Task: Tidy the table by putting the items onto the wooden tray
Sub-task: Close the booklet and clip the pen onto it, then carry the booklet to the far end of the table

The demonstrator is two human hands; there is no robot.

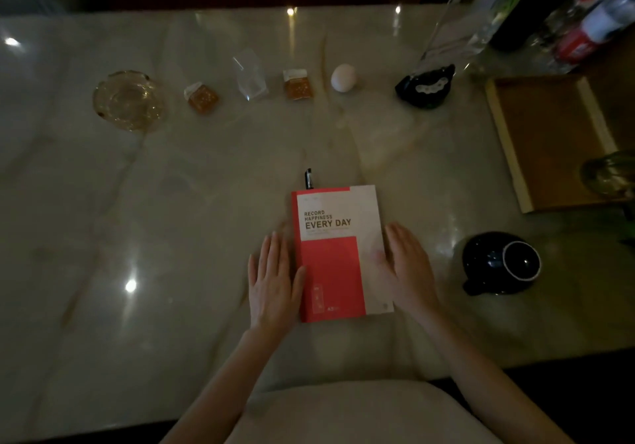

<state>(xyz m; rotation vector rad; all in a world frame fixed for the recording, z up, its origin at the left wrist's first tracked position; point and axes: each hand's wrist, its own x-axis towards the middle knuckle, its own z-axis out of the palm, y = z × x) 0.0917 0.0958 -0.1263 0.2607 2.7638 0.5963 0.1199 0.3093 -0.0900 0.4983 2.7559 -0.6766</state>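
Note:
A red and white notebook lies flat near the table's front edge, with a black pen poking out from under its far end. My left hand rests flat against the notebook's left edge, fingers apart. My right hand lies flat against its right edge, thumb on the cover. The wooden tray sits at the right. Along the far side stand a glass ashtray, two small amber jars, a clear plastic box, an egg and a black object.
A dark mug lies on its side to the right of the notebook. A glass item overlaps the tray's right edge. Bottles and clear packaging crowd the far right corner. The marble tabletop is glossy.

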